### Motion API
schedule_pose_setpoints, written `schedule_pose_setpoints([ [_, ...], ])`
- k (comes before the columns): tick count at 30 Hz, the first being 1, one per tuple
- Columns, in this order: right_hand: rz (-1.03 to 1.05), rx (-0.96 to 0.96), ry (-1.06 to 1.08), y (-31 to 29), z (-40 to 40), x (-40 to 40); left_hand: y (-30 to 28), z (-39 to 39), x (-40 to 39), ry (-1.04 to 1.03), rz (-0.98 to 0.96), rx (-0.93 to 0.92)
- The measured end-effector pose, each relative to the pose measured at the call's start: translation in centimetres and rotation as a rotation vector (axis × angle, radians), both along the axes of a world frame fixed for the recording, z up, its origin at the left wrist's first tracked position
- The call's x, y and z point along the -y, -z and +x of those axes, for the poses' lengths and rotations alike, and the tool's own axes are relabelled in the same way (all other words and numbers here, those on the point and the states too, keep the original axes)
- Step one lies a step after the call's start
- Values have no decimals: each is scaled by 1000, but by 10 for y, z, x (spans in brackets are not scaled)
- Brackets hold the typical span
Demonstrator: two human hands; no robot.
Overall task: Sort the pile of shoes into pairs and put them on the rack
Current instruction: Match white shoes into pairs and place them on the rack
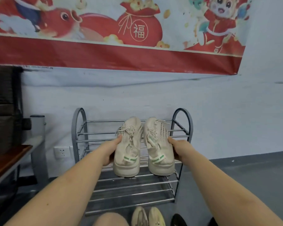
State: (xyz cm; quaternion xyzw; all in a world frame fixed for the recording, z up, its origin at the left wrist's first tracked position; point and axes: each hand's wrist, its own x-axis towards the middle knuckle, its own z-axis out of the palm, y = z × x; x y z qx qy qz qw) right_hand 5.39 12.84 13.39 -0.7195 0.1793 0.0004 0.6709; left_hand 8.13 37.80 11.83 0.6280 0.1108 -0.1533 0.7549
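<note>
Two matching cream knit sneakers with green heel tabs are held side by side in front of a grey metal shoe rack (82, 137), heels toward me and toes toward the wall. My left hand (110, 151) grips the left sneaker (129, 149) from its outer side. My right hand (178, 149) grips the right sneaker (158, 147) the same way. Both shoes hover at the level of the rack's upper shelves; I cannot tell whether they touch a shelf. On the floor by my knee lie a pale yellowish pair (147, 216) and part of a black shoe (178, 221).
The rack stands against a pale wall under a red festive banner (114, 53). A wooden-edged table (8, 162) with a grey leg and dark furniture stand to the left. A wall socket (61, 152) sits low beside the rack. Grey floor spreads to the right.
</note>
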Motion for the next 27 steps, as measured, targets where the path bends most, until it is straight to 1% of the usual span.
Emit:
schedule_pose_setpoints([
  [8, 23, 3, -81, -10, 85, -49, -11, 61, -45, -142, -5, 19],
  [14, 36, -4, -137, 3, 144, -82, -2, 106, -66, -210, 43, -3],
  [21, -20, -12, -172, 16, 202, -109, -2, 152, -96, -258, 132, 2],
  [25, -151, -18, -203, 33, 229, -119, 4, 167, -111, -297, 182, -40],
  [27, -185, -13, -238, 42, 238, -124, 7, 168, -115, -309, 205, -48],
])
